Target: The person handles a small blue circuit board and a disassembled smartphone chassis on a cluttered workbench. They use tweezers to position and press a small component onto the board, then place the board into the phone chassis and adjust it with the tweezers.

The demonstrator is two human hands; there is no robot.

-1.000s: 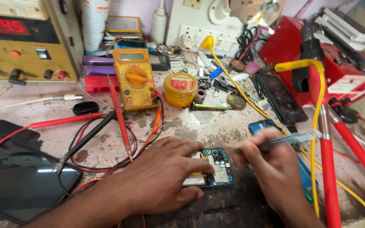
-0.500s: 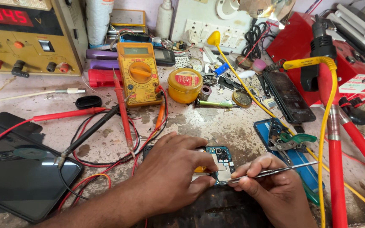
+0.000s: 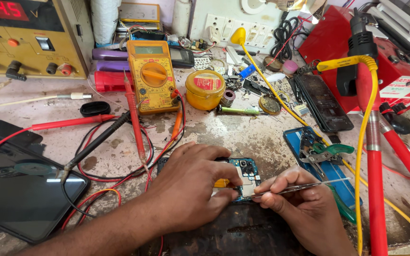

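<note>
1. Teal circuit board shows inside the opened phone (image 3: 245, 176), which lies flat on the stained workbench (image 3: 243, 130) near its front edge, between the two hands.
2. The left hand (image 3: 191, 182) comes in from the lower left, forearm slanting across the bench, palm down over the phone's left part. Its fingers are bent and close together, the fingertips pressing on the board and pinning the phone down.
3. The right hand (image 3: 304, 206) enters from the lower right, knuckles up, wrist low to the bench. Its thumb and fingers pinch a pair of metal tweezers (image 3: 300, 188), held nearly level, with the tips pointing left and meeting the board's right edge just beside the left fingertips.
4. Just right of the right hand lies a blue phone frame (image 3: 326, 173) with green-handled pliers (image 3: 328, 151) resting on it.
5. Behind the hands, well apart, stand a yellow multimeter (image 3: 153, 76) and a round yellow tin (image 3: 205, 89); the meter's red probe (image 3: 134, 118) and black probe (image 3: 96, 142) lie crossed on the bench left of the left hand.
6. A dark tablet (image 3: 22, 189) lies at the far left.
</note>
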